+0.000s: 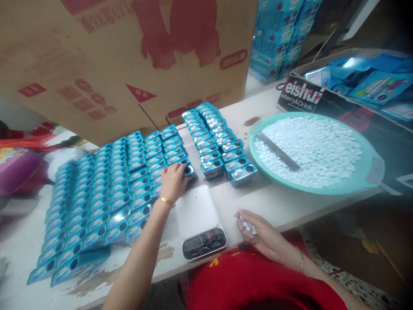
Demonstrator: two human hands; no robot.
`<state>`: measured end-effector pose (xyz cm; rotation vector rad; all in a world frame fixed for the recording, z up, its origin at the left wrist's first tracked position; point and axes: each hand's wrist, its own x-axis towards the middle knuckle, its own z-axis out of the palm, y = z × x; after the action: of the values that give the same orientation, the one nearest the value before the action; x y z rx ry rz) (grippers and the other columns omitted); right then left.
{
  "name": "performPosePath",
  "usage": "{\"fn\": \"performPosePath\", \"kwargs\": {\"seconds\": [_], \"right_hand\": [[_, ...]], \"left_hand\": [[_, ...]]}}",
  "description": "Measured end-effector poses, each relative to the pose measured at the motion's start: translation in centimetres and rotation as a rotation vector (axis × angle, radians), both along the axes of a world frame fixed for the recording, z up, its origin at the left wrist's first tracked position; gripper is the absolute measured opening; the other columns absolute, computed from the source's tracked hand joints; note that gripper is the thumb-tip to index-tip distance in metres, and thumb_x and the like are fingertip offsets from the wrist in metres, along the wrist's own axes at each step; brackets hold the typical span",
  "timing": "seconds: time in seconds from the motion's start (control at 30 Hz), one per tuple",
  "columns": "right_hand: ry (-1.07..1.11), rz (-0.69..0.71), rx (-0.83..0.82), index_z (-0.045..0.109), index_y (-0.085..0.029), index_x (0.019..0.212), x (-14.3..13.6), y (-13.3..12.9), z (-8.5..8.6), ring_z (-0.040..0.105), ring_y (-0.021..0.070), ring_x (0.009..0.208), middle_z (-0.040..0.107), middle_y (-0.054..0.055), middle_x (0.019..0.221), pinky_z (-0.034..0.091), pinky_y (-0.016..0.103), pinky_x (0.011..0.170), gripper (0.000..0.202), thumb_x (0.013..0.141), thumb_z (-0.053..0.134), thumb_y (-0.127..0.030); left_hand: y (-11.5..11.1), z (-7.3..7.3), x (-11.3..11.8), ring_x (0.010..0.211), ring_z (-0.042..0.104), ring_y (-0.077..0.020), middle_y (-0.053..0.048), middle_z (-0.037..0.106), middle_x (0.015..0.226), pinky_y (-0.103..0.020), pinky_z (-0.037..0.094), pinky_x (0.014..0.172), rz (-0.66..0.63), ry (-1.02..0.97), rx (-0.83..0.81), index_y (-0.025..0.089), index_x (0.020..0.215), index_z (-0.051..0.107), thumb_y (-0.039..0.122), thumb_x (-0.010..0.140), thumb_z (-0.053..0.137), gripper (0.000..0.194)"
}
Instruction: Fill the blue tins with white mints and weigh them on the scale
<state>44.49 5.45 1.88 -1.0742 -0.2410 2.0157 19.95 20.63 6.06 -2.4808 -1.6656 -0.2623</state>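
Note:
My left hand (174, 183) reaches over the front of a row of small blue boxes with round dark holes. Its fingers close around the end blue box (191, 171); part of the grip is hidden behind the hand. Palm up near the table's front edge, my right hand (263, 237) curls around several white tablets (248, 226). Between the hands lies a white digital scale (197, 213) with nothing on its plate. Beyond it, two rows of blue boxes (211, 168) carry white tablets on their tops.
A turquoise basin (322, 189) of white tablets, with a flat grey strip (279, 151) on them, stands to the right. Many blue boxes (97, 211) fill the left. A large cardboard carton (112, 56) blocks the back. An open black carton (297, 94) holds blue packs.

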Motion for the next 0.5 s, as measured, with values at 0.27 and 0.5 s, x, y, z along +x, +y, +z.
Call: {"fn": "performPosePath", "kwargs": {"seconds": [0.27,0.5], "right_hand": [[0.01,0.006,0.012,0.058,-0.014,0.082,-0.1,0.2,-0.1,0.03,0.0009,0.039,0.048,-0.005,0.058,0.013,0.019,0.039,0.024,0.08,0.064,-0.037],[-0.017,0.044,0.022,0.061,-0.014,0.086,0.7,-0.3,0.1,0.037,0.0014,0.042,0.056,-0.001,0.068,0.015,0.018,0.039,0.025,0.078,0.065,-0.038]], "left_hand": [[-0.6,0.0,7.9,0.128,0.036,-0.03,-0.009,0.045,0.138,-0.05,0.029,0.099,-0.268,-0.038,0.079,0.024,0.105,0.06,0.03,0.089,0.05,0.02],[-1.9,2.1,8.3,0.125,0.043,-0.0242,-0.006,0.054,0.129,-0.049,0.025,0.106,-0.28,0.0,0.112,0.021,0.091,0.059,0.015,0.09,0.043,0.017]]}}
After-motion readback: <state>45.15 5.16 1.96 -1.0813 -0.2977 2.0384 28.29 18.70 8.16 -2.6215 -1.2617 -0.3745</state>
